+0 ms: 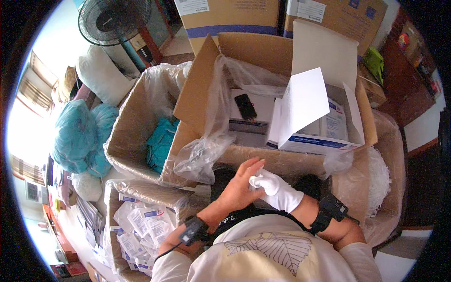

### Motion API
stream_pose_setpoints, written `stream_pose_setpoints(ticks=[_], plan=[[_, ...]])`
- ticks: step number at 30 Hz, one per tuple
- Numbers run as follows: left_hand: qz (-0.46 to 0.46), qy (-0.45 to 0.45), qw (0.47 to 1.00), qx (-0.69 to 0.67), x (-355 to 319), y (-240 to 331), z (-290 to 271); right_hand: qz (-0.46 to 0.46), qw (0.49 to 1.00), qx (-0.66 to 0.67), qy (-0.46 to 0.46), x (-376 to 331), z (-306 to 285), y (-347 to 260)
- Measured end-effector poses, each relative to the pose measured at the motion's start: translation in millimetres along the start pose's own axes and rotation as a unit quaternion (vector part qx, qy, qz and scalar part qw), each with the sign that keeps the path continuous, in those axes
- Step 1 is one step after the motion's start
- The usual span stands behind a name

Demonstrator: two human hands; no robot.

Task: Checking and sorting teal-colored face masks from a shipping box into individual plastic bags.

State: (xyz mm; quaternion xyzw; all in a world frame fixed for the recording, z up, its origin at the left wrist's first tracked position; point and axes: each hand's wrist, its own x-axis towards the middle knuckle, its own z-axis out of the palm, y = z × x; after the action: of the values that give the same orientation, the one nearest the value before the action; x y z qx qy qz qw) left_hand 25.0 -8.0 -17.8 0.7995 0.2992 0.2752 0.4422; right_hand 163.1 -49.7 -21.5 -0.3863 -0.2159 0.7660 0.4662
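Amid open cardboard boxes point(141, 122), the bare left hand point(239, 185) grips the white-gloved right hand's point(275, 188) curled fingers.

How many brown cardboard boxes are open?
3. One big open box holds a phone and a white carton, one to its left holds teal fabric, and one at lower left holds small packets. More may be hidden.
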Motion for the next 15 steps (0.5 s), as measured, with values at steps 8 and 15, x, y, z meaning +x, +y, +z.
stream_pose_setpoints(ticks=[8, 15], plan=[[-0.077, -0.032, 0.984, -0.160, -3.9, -38.4, 37.4, 0.133, 0.990, 0.026, -0.041, -65.5, -28.9, -44.7], [-0.184, -0.221, 0.910, -0.300, 28.6, 11.9, 46.9, -0.187, 0.862, -0.463, 0.085, -118.2, -45.9, -72.3]])
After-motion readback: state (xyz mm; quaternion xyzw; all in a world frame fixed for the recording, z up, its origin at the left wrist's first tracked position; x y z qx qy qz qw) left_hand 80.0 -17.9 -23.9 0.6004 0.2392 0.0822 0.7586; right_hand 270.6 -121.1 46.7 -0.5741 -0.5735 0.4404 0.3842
